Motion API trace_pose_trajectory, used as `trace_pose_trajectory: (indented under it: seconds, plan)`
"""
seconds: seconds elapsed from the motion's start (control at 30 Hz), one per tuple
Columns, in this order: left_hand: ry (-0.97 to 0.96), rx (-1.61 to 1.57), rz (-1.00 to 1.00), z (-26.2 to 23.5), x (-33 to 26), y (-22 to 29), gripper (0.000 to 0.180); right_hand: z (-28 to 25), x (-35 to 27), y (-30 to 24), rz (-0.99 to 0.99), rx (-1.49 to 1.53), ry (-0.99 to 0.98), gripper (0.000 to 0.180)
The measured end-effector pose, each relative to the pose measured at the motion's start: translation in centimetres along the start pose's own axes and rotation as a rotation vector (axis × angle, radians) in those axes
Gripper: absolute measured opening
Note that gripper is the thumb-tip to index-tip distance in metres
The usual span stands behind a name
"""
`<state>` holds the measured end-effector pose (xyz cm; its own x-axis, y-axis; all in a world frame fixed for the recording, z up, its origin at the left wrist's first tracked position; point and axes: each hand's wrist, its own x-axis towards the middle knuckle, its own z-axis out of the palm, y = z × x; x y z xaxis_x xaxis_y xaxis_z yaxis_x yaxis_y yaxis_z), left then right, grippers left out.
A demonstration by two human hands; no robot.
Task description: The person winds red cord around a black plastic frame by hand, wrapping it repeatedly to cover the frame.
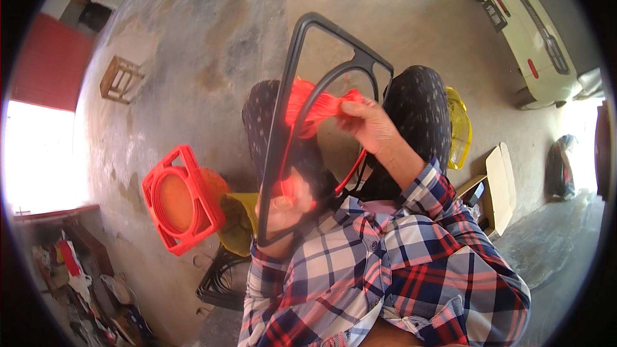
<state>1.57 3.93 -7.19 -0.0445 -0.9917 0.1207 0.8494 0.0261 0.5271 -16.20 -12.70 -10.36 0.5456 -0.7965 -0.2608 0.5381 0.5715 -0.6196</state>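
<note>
A black square plastic frame with a ring inside it (pixel 364 59) stands tilted over my lap, between my knees. Through its opening passes a bundle of bright red string (pixel 308 104), loose strands fanning out at the left. My right hand (pixel 374 130) pinches the gathered end of this bundle between thumb and fingers. Lower down, beside the frame's left bar, my left hand (pixel 284 211) is closed around more red string and blurred by motion. A red strand curves down from near my right hand toward my lap.
To my left lie a red square frame with a ring (pixel 183 199), a yellow bag (pixel 239 222) and black frames (pixel 222 283). At right are another yellow bag (pixel 458 130) and an opened cardboard box (pixel 500 183). A wooden stool (pixel 120 79) and a parked car (pixel 524 32) stand farther off.
</note>
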Motion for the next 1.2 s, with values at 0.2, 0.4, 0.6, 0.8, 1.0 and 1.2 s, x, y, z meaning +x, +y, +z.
trace_pose_trajectory:
  seconds: [0.2,0.4,0.6,0.8,1.0,1.2]
  plan:
    - [0.061,-0.057,0.050,-1.5,-0.8,0.2,0.031,7.0,-3.8,-4.0,-0.201,0.370,-0.168,0.031]
    - [0.047,0.035,0.046,-1.3,-0.5,0.8,0.041,7.6,-4.3,-1.8,-0.064,0.098,-0.424,0.041]
    - [0.159,0.205,-0.006,-1.2,-0.1,1.2,0.047,7.1,-3.3,-1.1,-0.029,0.116,-0.388,0.042]
    - [0.204,0.001,-0.089,-1.2,-0.4,1.5,0.040,7.2,-3.4,-0.8,0.007,0.220,-0.387,0.040]
    - [0.094,0.160,-0.075,2.4,2.5,3.9,0.053,8.1,-4.7,0.3,0.130,0.044,-0.368,0.040]
    - [0.408,0.687,-0.091,4.0,4.6,6.3,0.034,7.9,-4.7,0.3,0.069,0.105,-0.352,0.034]
